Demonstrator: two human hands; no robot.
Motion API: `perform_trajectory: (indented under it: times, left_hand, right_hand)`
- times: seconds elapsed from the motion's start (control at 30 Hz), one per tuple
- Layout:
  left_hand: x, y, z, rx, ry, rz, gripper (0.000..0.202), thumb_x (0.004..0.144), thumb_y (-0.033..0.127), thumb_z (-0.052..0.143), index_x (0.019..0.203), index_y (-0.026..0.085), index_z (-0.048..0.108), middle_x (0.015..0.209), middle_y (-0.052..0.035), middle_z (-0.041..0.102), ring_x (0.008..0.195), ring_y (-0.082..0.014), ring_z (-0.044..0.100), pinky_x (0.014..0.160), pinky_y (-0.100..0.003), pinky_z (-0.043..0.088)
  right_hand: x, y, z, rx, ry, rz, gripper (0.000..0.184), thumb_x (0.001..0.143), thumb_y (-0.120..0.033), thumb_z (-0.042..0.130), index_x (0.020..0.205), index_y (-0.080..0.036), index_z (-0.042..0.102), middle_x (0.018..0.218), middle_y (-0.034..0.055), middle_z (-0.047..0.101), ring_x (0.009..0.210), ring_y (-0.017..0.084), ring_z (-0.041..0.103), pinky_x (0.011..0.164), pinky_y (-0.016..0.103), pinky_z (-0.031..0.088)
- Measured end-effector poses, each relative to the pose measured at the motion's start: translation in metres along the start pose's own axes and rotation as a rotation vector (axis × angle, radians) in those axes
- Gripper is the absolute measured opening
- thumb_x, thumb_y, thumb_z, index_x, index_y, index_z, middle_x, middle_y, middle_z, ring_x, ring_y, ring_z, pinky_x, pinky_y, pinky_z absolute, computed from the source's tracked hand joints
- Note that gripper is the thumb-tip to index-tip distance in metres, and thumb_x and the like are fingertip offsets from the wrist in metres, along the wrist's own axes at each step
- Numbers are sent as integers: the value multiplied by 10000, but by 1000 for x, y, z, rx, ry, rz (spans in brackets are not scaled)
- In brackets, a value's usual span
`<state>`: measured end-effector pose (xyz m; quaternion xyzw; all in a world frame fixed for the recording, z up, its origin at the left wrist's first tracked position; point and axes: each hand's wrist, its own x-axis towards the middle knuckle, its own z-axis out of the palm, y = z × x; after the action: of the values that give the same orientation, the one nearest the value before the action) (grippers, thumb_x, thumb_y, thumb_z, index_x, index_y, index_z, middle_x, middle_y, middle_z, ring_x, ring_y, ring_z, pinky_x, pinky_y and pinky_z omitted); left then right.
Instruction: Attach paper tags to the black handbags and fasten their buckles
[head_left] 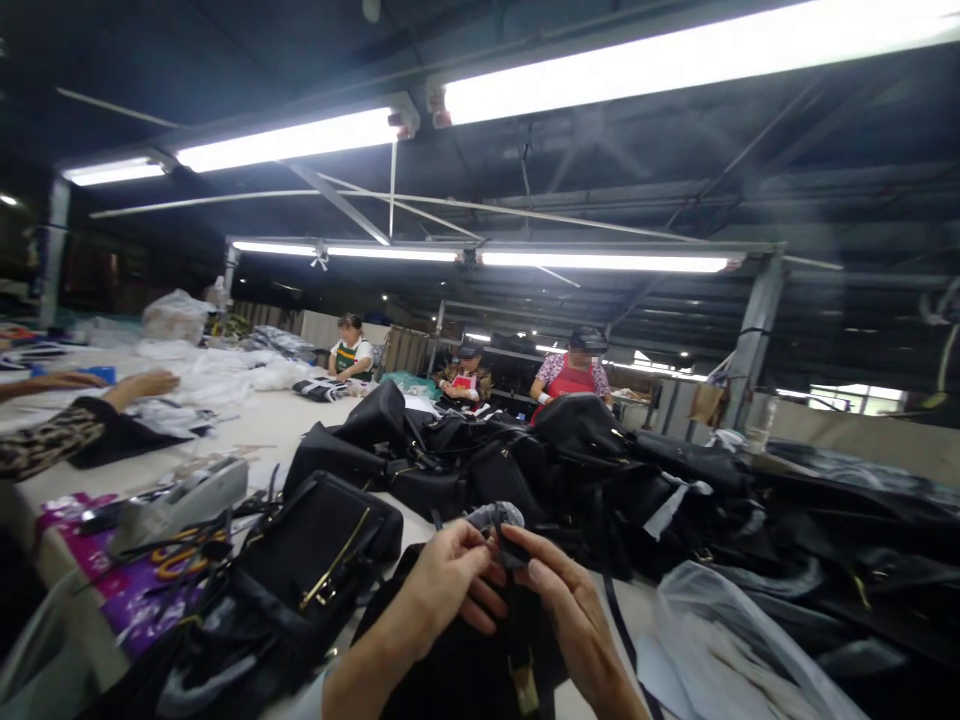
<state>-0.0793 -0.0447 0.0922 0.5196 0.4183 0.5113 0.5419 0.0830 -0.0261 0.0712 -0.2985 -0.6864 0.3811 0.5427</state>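
Note:
My left hand (442, 590) and my right hand (562, 600) meet low in the middle of the view. Both pinch a black strap (512, 550) with a small wad of grey cloth (496, 517) at its top. Under my hands lies a black bag (465, 670) with a gold metal fitting (527, 690). A second black bag with a gold zip (319, 560) lies just left of my left hand.
A heap of black bags (600, 470) covers the white table (262, 425) ahead and to the right. Clear plastic wrap (720, 640) lies at the right. A tape dispenser (180, 500) and scissors (180, 555) sit at left. A co-worker's arms (90, 395) reach in from the left; three people work at the far end.

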Motion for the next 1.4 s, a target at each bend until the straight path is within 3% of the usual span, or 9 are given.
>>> perform_trajectory:
  times: [0.1, 0.37, 0.5, 0.7, 0.83, 0.97, 1.17, 1.3, 1.4]
  left_hand:
    - [-3, -6, 7, -42, 10, 9, 341, 653, 339, 670, 877, 184, 464, 641, -10, 669, 490, -154, 641, 382, -203, 481]
    - [-16, -24, 18, -308, 120, 23, 350, 621, 305, 702, 866, 181, 486, 672, 10, 661, 576, -138, 655, 459, -206, 520]
    - [-8, -40, 25, -295, 213, 56, 403, 581, 384, 739, 828, 192, 486, 564, 43, 605, 482, -124, 607, 384, -172, 447]
    - [1, -45, 28, -239, 284, 118, 326, 556, 292, 647, 821, 198, 480, 512, 75, 542, 404, -92, 517, 280, -127, 283]
    - [-1, -41, 28, -177, 275, 133, 296, 571, 266, 603, 833, 191, 484, 537, 65, 547, 438, -100, 539, 301, -132, 301]
    - [-2, -41, 32, -101, 286, 172, 272, 583, 260, 605, 821, 190, 494, 556, 56, 564, 448, -100, 535, 320, -140, 314]
    - [-7, -38, 30, -82, 246, 190, 276, 625, 255, 633, 851, 197, 485, 562, 71, 553, 477, -107, 560, 422, -177, 428]
    - [-10, -36, 27, -80, 235, 201, 240, 637, 218, 641, 799, 207, 465, 539, 84, 532, 440, -84, 529, 430, -171, 416]
    - [-9, -35, 23, -58, 180, 206, 230, 631, 172, 628, 780, 209, 457, 536, 93, 516, 420, -66, 495, 415, -161, 398]
  right_hand:
    - [5, -1, 3, -50, 40, 18, 401, 857, -523, 576, 1065, -229, 752, 1075, 107, 747, 981, 291, 681, 830, 366, 551]
    - [7, -2, 15, -129, 76, -36, 319, 810, -489, 645, 924, -225, 782, 950, 83, 771, 889, 282, 701, 792, 358, 554]
    - [5, -9, 14, -113, 50, -13, 368, 793, -481, 670, 1039, -219, 751, 923, 73, 760, 802, 252, 685, 727, 339, 543]
    - [4, -11, 0, 23, 123, 148, 647, 711, -528, 748, 1247, -191, 612, 738, 20, 716, 668, 189, 628, 588, 274, 484]
    - [-1, -18, -14, 70, 23, 354, 481, 624, -520, 811, 922, -152, 725, 747, 51, 726, 662, 156, 609, 523, 201, 417]
    - [-6, -25, -15, 138, -111, 466, 416, 620, -463, 827, 887, -156, 739, 712, 31, 703, 589, 116, 578, 495, 177, 411]
    - [-5, -19, -9, 34, -138, 474, 263, 597, -337, 785, 758, -134, 738, 610, 10, 663, 521, 105, 565, 487, 185, 423]
    - [-3, -14, -9, 0, -124, 421, 141, 593, -254, 724, 678, -146, 690, 544, -13, 640, 469, 87, 515, 444, 170, 335]
    - [-1, -14, -10, 31, -182, 415, 130, 598, -244, 730, 652, -152, 654, 541, -34, 609, 479, 83, 494, 484, 191, 358]
